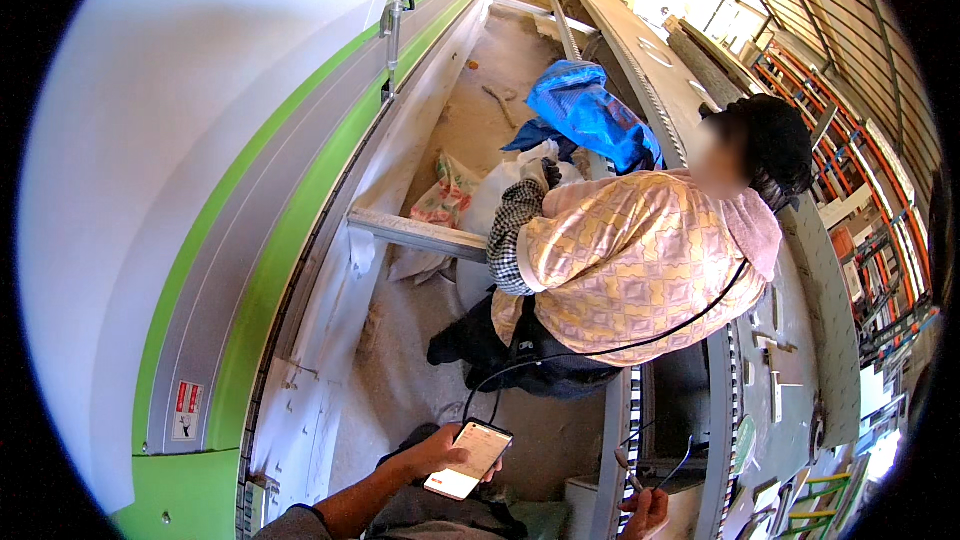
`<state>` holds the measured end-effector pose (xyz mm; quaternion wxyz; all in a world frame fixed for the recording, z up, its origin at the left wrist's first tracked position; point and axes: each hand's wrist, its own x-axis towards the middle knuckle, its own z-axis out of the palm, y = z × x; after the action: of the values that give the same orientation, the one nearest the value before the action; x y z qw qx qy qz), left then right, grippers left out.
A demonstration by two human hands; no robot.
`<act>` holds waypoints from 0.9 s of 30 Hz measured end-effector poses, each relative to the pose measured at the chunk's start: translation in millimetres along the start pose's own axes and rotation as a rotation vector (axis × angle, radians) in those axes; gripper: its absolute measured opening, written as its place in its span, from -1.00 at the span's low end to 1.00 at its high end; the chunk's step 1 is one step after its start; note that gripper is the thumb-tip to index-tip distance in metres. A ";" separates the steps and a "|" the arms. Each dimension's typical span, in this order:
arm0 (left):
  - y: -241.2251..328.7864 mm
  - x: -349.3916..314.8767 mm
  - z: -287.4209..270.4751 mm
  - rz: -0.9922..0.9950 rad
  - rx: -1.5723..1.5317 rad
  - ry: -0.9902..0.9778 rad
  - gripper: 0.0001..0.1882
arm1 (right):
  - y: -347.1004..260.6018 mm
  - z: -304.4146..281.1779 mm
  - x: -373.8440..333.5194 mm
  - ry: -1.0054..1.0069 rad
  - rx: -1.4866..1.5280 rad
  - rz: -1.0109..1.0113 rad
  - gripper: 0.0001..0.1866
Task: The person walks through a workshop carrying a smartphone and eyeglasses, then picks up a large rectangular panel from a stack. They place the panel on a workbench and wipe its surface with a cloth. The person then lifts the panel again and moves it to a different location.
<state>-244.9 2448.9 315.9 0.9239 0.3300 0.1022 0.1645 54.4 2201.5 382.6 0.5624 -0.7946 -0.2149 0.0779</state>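
My left hand (435, 452) comes in from the lower left, its fingers closed round a smartphone (470, 460). The thumb lies over the phone's lit screen, and fingertips show at its far edge. A thin black cord (560, 356) runs from beside the phone across the back of a co-worker in front of me. Low on the right, my right hand (645, 512) is closed in a pinch on thin, curved pieces that look like a pair of eyeglasses (686, 456). Most of that hand's forearm is out of view.
A co-worker (640, 265) in a patterned top bends over a white sack (490, 202) inside a metal frame (415, 232). A blue bag (590, 110) lies beyond. A green and grey machine panel (285, 270) runs along the left; racks (850, 140) stand right.
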 end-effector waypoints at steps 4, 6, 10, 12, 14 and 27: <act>-6.8 10.4 -5.4 -0.008 0.022 -0.011 -0.04 | 3.4 -4.3 3.8 -0.007 0.050 -0.029 -0.78; -9.0 13.9 -6.9 -0.003 0.017 -0.004 -0.04 | 1.2 -4.3 6.1 0.008 0.070 -0.054 -0.79; -2.5 16.2 -7.9 0.042 -0.022 0.005 -0.13 | 2.5 -4.1 19.7 0.032 -0.057 0.033 -0.79; 0.5 16.4 -10.1 0.061 -0.052 -0.012 -0.18 | 9.1 -1.9 26.5 0.002 -0.041 -0.001 -0.79; 5.6 16.5 -11.1 0.056 -0.057 -0.013 -0.18 | 16.6 -0.4 32.1 -0.026 -0.016 -0.017 -0.78; 24.1 30.0 -19.1 -0.005 -0.085 -0.010 -0.09 | 9.3 21.4 42.5 0.044 0.028 0.022 -0.77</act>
<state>-228.5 2488.5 314.5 0.9379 0.2912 0.0915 0.1646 87.0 2235.6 371.4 0.5772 -0.7905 -0.1926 0.0695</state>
